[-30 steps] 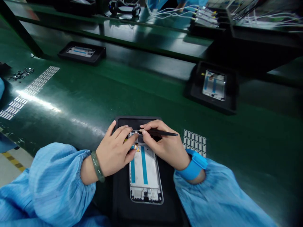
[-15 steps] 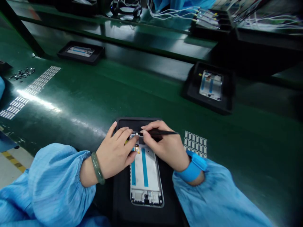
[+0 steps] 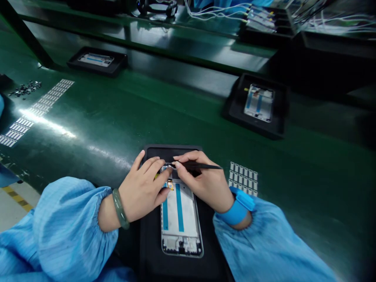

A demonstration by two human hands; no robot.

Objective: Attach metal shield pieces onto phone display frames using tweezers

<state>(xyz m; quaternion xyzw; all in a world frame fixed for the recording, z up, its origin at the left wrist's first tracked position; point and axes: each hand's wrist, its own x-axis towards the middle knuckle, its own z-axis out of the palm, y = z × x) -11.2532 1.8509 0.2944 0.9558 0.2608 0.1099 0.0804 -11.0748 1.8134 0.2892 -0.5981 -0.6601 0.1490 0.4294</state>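
An opened phone frame [image 3: 189,211] with two blue strips lies in a black tray [image 3: 173,147] in front of me. My left hand [image 3: 141,190] rests over its upper left part, fingers spread and fingertips touching the frame. By the left thumb shows a small orange flex cable [image 3: 170,185]. Dark tweezers [image 3: 205,166] are pinched in my right hand [image 3: 210,184] at the frame's top end. Their tips are hidden by the fingers, so what they touch cannot be made out.
Right of the tray lies a sheet of small pale pieces [image 3: 243,178]. Two more black trays with phone frames stand farther back, one left [image 3: 117,66] and one right [image 3: 232,111]. Strips of pale pieces [image 3: 48,102] and a pile of small dark parts [image 3: 26,89] lie left.
The view has shifted slightly, so the far trays sit a little more to the left and higher. My right fingertips have moved slightly left; the left hand keeps its place on the frame.
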